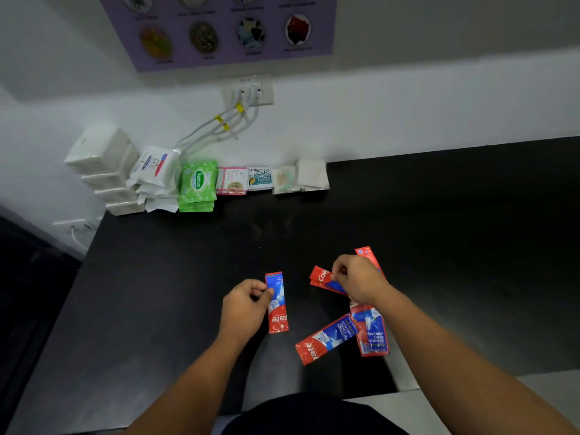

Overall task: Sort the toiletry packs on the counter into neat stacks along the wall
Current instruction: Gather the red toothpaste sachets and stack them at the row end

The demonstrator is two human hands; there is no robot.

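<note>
My left hand [243, 304] pinches a red and blue toothpaste sachet [277, 304] by its long edge, held upright over the black counter [157, 277]. My right hand [357, 279] grips another toothpaste sachet [321, 277] by one end. Under and beside that hand lie more toothpaste sachets: one slanted [326, 339], a small pile [372, 334] and one sticking out behind the hand [367, 254]. Along the wall stand sorted stacks: white soap packs [157, 171], green wipes [197, 186], pink sachets [232, 180], conditioner sachets [260, 177] and pale packets [298, 177].
White boxes [103, 164] are stacked at the counter's far left corner. White cables [219, 127] run from a wall socket [248, 91] down behind the stacks. A purple poster [219, 29] hangs above. The counter's left edge drops to a dark floor.
</note>
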